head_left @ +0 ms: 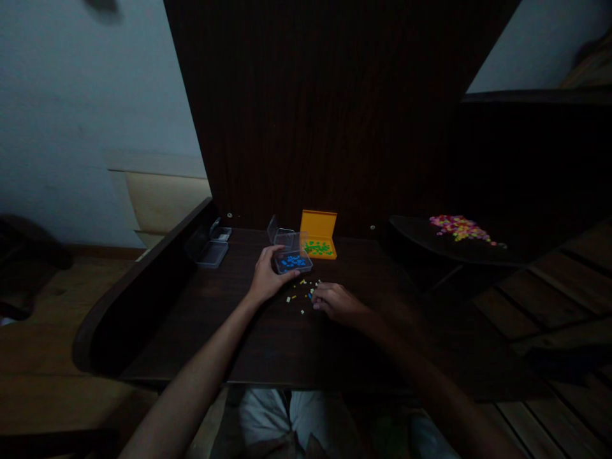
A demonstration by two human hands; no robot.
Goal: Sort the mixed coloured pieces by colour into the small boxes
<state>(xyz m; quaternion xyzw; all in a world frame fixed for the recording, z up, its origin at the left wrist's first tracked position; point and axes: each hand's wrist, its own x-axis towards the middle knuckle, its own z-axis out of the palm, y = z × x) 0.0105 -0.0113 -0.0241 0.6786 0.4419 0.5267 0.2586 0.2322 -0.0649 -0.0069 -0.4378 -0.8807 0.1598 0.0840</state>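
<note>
The left hand (266,275) lies on the dark wooden bench (268,344), its grip closed on the near left side of a small clear box (292,259). The box stands close to the far edge of the bench, about midway along it, with its lid tipped up behind it and blue pieces (293,261) inside. Just beside it, toward the far right, stands an orange box (319,237) with its lid upright and green pieces (318,248) in its tray. The right hand (337,301) rests knuckles up nearer the middle of the bench, its grip curled and pressed together at the edge of a scatter of tiny loose pieces (302,290), yellow, white and blue. Whether it pinches one cannot be told in the dim light. These pieces lie between the two hands, just on the near side of the clear box. At the far left corner of the bench sits another open clear case (213,251). Off the bench's right edge, a dark rounded surface (430,245) carries a heap of pink and yellow pieces (458,227).
</note>
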